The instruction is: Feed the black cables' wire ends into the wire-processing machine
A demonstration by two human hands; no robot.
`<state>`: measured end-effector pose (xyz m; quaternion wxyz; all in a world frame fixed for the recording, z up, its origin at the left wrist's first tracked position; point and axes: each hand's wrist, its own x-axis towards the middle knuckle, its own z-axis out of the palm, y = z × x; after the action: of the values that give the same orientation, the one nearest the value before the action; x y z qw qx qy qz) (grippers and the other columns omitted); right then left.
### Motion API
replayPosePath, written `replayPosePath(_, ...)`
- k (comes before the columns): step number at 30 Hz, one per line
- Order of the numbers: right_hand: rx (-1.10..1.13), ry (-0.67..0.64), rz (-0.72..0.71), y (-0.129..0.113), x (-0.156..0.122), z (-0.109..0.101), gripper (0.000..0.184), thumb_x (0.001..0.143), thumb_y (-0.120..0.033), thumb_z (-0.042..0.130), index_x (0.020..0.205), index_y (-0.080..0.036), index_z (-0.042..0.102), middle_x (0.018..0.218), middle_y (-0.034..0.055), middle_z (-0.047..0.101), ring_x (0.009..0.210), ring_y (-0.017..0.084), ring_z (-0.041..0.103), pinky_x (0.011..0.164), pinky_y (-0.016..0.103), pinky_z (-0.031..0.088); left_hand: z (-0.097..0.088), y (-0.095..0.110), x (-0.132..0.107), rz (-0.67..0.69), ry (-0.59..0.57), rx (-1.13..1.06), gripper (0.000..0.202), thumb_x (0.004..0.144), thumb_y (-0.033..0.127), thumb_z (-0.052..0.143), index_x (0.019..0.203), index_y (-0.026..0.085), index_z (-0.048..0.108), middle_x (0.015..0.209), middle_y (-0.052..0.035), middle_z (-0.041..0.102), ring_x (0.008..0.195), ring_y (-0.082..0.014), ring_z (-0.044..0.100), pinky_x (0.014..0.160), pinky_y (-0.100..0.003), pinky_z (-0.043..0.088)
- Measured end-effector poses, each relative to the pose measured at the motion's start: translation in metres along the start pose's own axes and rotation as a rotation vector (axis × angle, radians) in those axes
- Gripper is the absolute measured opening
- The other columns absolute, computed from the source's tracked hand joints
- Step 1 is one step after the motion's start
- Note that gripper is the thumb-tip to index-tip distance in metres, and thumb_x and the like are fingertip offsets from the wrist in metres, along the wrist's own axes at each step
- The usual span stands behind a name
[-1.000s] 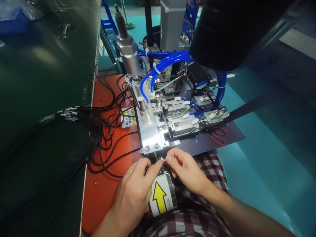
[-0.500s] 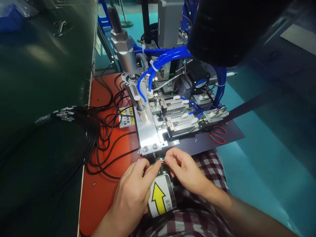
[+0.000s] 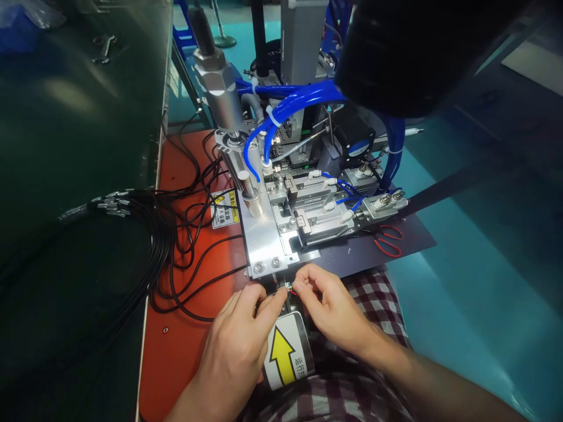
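Observation:
Thin coloured wires [image 3: 290, 287], with red, white and green among them, show between my two hands at the machine's front edge. My left hand [image 3: 241, 334] is closed, its thumb and forefinger pinched on the end of a cable whose coloured wires stick out; most of that cable is hidden behind the fingers. From the other side my right hand [image 3: 328, 302] pinches the tips of the wires between thumb and forefinger. Just beyond my fingers lies the bright metal plate [image 3: 264, 237] of the machine. Below them is a white label with a yellow arrow [image 3: 282, 354].
Black cables [image 3: 160, 240] with silvery ends run across the red base [image 3: 176, 357] and the dark green table [image 3: 88, 293] at left. Red-handled scissors [image 3: 389, 241] lie right of the metal slides [image 3: 325, 225]. Blue air hoses [image 3: 303, 97] arch above. A wrench [image 3: 104, 49] lies far left.
Both hands keep their pinch on the wires in almost the same place. The view has shifted very slightly; nothing else has visibly moved.

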<state>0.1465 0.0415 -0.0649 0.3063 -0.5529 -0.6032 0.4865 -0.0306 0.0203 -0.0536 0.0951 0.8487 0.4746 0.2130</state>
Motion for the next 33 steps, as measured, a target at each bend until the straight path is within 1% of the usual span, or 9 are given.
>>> replayPosePath(3,-0.029,0.022,0.013,-0.004,0.000,0.001,0.017,0.090,-0.023,0.045,0.073,-0.020,0.048,0.065,-0.0023,0.048,0.056,0.013,0.043,0.052,0.025,0.034,0.003,0.000,-0.003,-0.015,-0.015,-0.019,0.038,0.090,0.006,0.038,0.121,0.018,0.058,0.085,-0.0056,0.050,0.071,-0.0170,0.049,0.060,-0.028,0.046)
replayPosePath(7,-0.023,0.044,0.025,-0.005,-0.001,0.003,0.018,0.089,-0.022,0.046,0.071,-0.020,0.046,0.063,-0.0031,0.046,0.055,0.012,0.043,0.050,0.025,0.033,0.000,0.000,-0.001,0.006,0.001,-0.002,0.037,0.089,0.005,0.038,0.119,0.015,0.059,0.084,-0.0063,0.051,0.070,-0.0179,0.050,0.058,-0.028,0.047)
replayPosePath(11,0.098,-0.003,0.106,0.001,-0.002,0.003,0.018,0.090,-0.026,0.047,0.073,-0.021,0.048,0.059,-0.0050,0.045,0.051,0.011,0.043,0.047,0.023,0.034,-0.003,-0.001,0.001,0.036,-0.044,-0.003,0.036,0.088,0.005,0.038,0.115,0.012,0.060,0.087,-0.0086,0.053,0.073,-0.0194,0.054,0.060,-0.030,0.051)
replayPosePath(14,0.150,-0.011,0.125,0.003,-0.001,0.001,0.016,0.091,-0.029,0.048,0.078,-0.020,0.053,0.062,-0.0040,0.049,0.053,0.011,0.047,0.049,0.023,0.039,0.000,-0.003,-0.002,0.000,-0.039,-0.032,0.037,0.088,0.006,0.039,0.117,0.015,0.059,0.094,-0.0097,0.055,0.079,-0.0206,0.054,0.065,-0.031,0.051)
replayPosePath(19,0.086,0.075,0.038,-0.002,0.000,0.000,0.011,0.087,-0.023,0.053,0.078,-0.019,0.057,0.067,-0.0013,0.054,0.056,0.012,0.049,0.051,0.024,0.039,0.007,-0.005,-0.007,-0.028,-0.021,-0.056,0.038,0.088,0.006,0.039,0.120,0.017,0.058,0.097,-0.0089,0.055,0.082,-0.0207,0.054,0.068,-0.031,0.049)
replayPosePath(23,0.009,0.085,-0.078,0.000,-0.001,0.002,0.012,0.088,-0.018,0.050,0.077,-0.019,0.055,0.068,-0.0012,0.053,0.059,0.013,0.049,0.054,0.024,0.039,0.007,-0.005,-0.008,-0.037,-0.029,-0.057,0.040,0.088,0.005,0.039,0.121,0.018,0.058,0.098,-0.0090,0.055,0.083,-0.0209,0.053,0.069,-0.032,0.049)
replayPosePath(26,-0.025,0.082,-0.117,0.000,-0.002,0.002,0.012,0.088,-0.017,0.048,0.078,-0.019,0.054,0.069,-0.0009,0.052,0.060,0.013,0.049,0.056,0.025,0.039,0.007,-0.005,-0.008,-0.034,-0.026,-0.059,0.039,0.088,0.006,0.040,0.121,0.018,0.057,0.097,-0.0085,0.055,0.082,-0.0210,0.053,0.069,-0.032,0.049)
replayPosePath(29,-0.036,0.074,-0.078,0.001,-0.002,0.002,0.012,0.089,-0.018,0.048,0.077,-0.019,0.053,0.068,-0.0008,0.052,0.058,0.013,0.047,0.055,0.026,0.038,0.006,-0.005,-0.008,-0.038,-0.028,-0.055,0.040,0.088,0.006,0.039,0.122,0.019,0.057,0.096,-0.0082,0.054,0.082,-0.0207,0.053,0.068,-0.032,0.049)
replayPosePath(33,0.017,0.043,0.029,0.001,0.000,-0.001,0.016,0.090,-0.023,0.048,0.075,-0.019,0.053,0.066,-0.0012,0.053,0.057,0.013,0.047,0.053,0.025,0.038,0.006,-0.005,-0.008,-0.040,-0.038,-0.056,0.041,0.088,0.006,0.039,0.122,0.019,0.056,0.098,-0.0083,0.054,0.083,-0.0204,0.053,0.069,-0.031,0.049)
